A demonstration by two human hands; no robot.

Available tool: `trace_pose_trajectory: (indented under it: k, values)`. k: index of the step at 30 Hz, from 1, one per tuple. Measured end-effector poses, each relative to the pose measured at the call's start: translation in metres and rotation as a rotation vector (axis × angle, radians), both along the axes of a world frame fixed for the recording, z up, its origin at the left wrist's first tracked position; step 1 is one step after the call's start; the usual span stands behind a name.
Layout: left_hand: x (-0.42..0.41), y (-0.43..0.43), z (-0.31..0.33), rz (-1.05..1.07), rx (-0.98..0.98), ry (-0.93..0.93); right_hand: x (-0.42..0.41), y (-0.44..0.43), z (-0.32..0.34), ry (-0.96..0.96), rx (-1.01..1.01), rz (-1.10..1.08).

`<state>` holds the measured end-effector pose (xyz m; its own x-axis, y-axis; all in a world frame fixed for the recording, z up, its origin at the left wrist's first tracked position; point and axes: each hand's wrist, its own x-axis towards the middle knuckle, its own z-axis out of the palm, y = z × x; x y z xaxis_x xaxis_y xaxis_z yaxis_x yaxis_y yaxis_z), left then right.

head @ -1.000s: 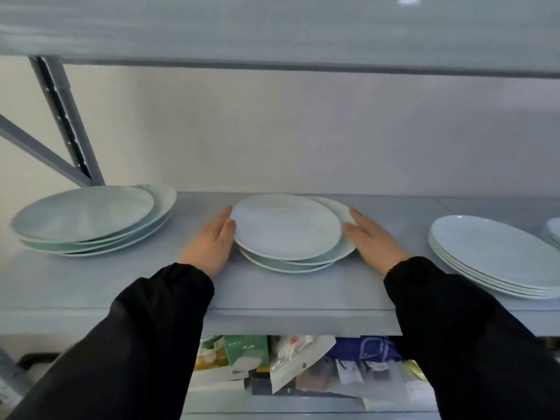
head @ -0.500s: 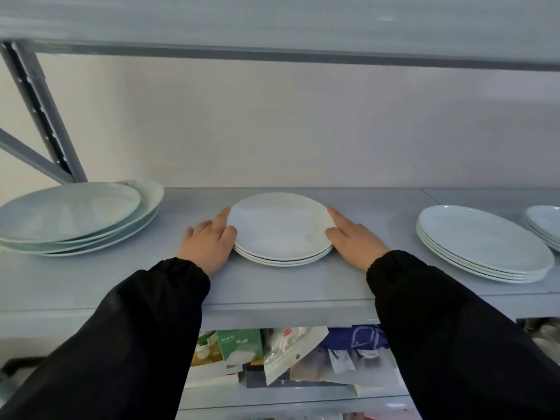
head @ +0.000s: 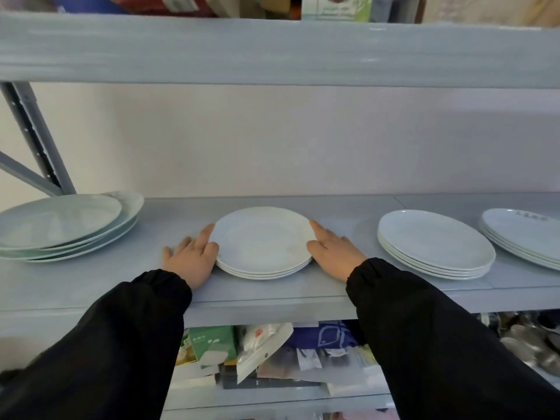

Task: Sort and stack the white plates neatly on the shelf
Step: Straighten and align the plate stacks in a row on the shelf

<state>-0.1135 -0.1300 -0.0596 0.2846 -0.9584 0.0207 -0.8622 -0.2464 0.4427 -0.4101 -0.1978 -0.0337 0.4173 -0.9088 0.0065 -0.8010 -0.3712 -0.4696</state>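
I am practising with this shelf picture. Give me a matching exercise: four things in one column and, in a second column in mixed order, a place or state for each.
Things:
1. middle plate stack
2. left plate stack
3. left hand
4. green box

Places or states:
a. below the shelf that bears the plates
b. plates shifted, uneven
c. neatly aligned
d. open, touching a plate rim

Pairs: 1-c, 2-b, 3-d, 4-a

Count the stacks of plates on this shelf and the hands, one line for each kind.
Stacks of plates: 4 (left stack, middle stack, right stack, far-right stack)
Hands: 2 (left hand, right hand)
Total: 6
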Motion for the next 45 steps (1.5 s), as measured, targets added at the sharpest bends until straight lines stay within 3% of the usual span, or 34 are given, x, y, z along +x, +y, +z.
trace_pose_trajectory:
  k: [5,9,13,17,27,45]
  values:
    - [-0.036,0.005,-0.003,-0.003,-0.006,0.011,-0.039,0.003,-0.001,0.028,0.031,-0.004]
    - [-0.057,0.012,-0.003,-0.009,-0.005,-0.142,-0.055,0.013,-0.004,-0.032,-0.033,-0.02]
    - [-0.066,0.023,0.002,0.027,-0.161,0.004,-0.058,0.011,-0.011,-0.107,-0.125,-0.048]
    - [-0.058,0.023,0.001,-0.057,-0.251,0.022,-0.059,0.012,-0.012,-0.171,-0.156,-0.06]
    - [-0.045,0.02,-0.004,-0.25,-0.186,0.061,-0.063,0.017,-0.007,-0.274,-0.146,-0.145]
    - [-0.057,0.029,-0.003,-0.126,-0.189,0.09,-0.065,0.023,-0.002,-0.384,-0.078,-0.109]
